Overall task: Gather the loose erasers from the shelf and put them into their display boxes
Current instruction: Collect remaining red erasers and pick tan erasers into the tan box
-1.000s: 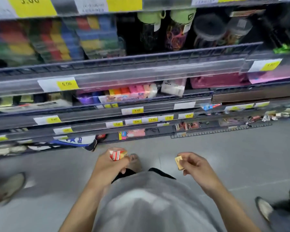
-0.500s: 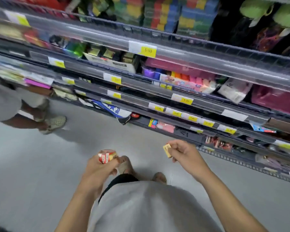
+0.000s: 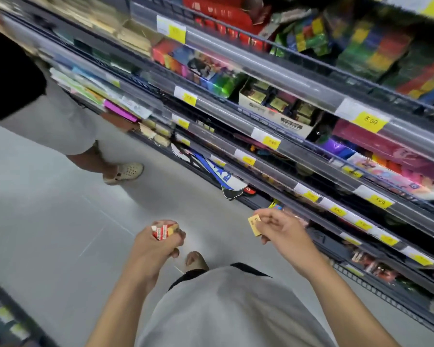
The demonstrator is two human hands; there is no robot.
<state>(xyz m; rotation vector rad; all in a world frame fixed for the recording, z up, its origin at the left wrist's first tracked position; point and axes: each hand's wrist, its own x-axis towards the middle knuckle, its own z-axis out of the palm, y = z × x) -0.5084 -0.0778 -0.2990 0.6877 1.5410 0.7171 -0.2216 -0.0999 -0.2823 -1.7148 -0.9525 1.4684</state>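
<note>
My left hand (image 3: 152,249) is closed around a small bunch of erasers (image 3: 163,230) with red and white wrappers, held low in front of my body. My right hand (image 3: 283,234) pinches a single small yellow eraser (image 3: 254,226) between thumb and fingers, just short of the lower shelves. A white display box (image 3: 273,115) with dark and gold packets stands on a middle shelf, up and to the right of both hands. Both hands are apart from the shelves.
Tiered shelves (image 3: 298,156) with yellow price tags run diagonally across the right side, packed with colourful stationery. Another person's legs and beige shoe (image 3: 125,172) stand on the grey floor to the left. A second shelf edge (image 3: 5,319) shows at bottom left.
My view has swung to the left along the aisle, bringing the other person closer in frame. Both hands keep their erasers and stay in about the same pose.
</note>
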